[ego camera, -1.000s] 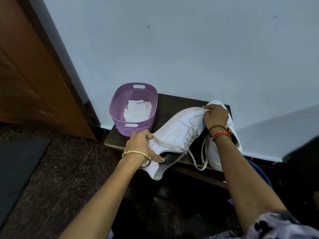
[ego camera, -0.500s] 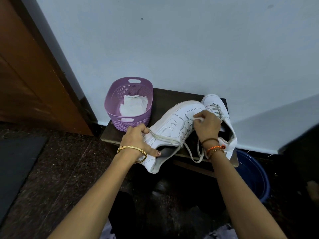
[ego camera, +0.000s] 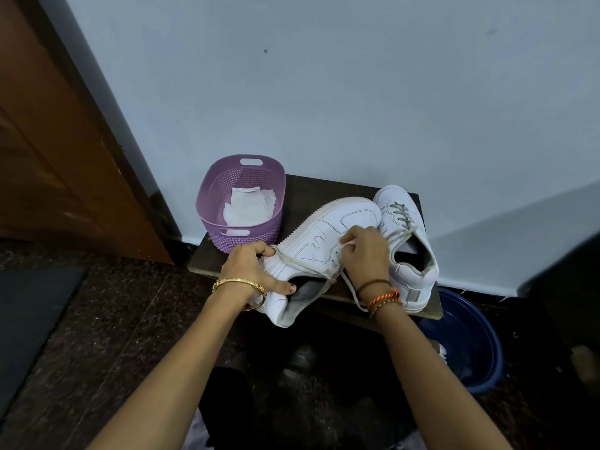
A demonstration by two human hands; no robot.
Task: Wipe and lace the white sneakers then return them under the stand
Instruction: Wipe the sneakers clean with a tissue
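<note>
A white sneaker (ego camera: 328,232) lies tilted on its side across the dark wooden stand (ego camera: 318,193), heel toward me. My left hand (ego camera: 250,269) grips its heel end, thumb on the collar, with one end of the lace (ego camera: 303,264) running from under its fingers. My right hand (ego camera: 365,254) pinches the other part of the lace at the eyelets. A loose lace loop hangs below my right wrist. The second white sneaker (ego camera: 409,241) stands upright on the right of the stand, laced with a grey-white lace.
A purple perforated basket (ego camera: 211,203) with a white cloth (ego camera: 248,206) inside sits on the stand's left end. A blue plastic tub (ego camera: 470,352) sits on the dark speckled floor at right. A brown door (ego camera: 55,151) is left; a pale wall is behind.
My right hand has come down from the sneaker's toe to the eyelets near the middle, uncovering the second sneaker. My left hand stays on the heel.
</note>
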